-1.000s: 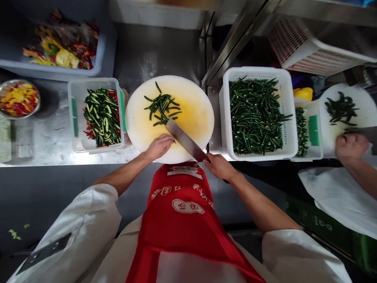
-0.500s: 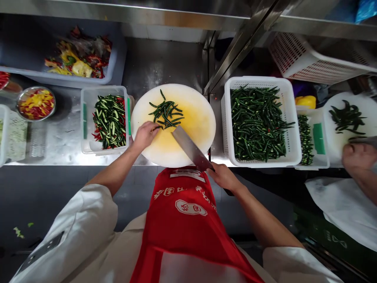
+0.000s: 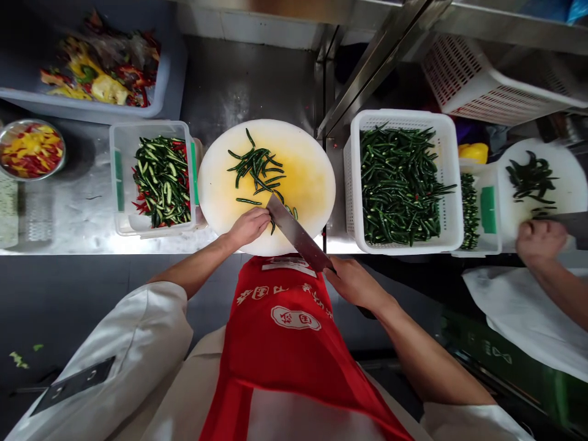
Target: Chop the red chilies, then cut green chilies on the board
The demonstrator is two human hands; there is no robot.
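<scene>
My right hand (image 3: pixel 353 282) is wrapped round the dark handle of a cleaver (image 3: pixel 296 234), whose blade slants across the white round cutting board (image 3: pixel 215 211). Close against the blade's left side, my left hand (image 3: pixel 250 226) has its fingers closed on a green chili (image 3: pixel 272 227), mostly hidden by the fingers and blade. A loose pile of long green chilies (image 3: pixel 255 166) lies on the upper part of the board. One single chili (image 3: pixel 248 201) rests just above my left hand. Small chili pieces (image 3: pixel 291 212) lie to the right of the blade.
Left stands a clear tub (image 3: pixel 120 217) of cut green and red chilies, then a steel bowl (image 3: pixel 64 160) of pepper strips and a grey bin (image 3: pixel 173 86) of scraps. A white basket (image 3: pixel 356 184) of chilies is right. Beyond it, a co-worker's hand (image 3: pixel 542 242) is at another board.
My left hand has moved right, up to the cleaver. A single chili now lies apart from the pile, and pieces show right of the blade. The view has shifted slightly.
</scene>
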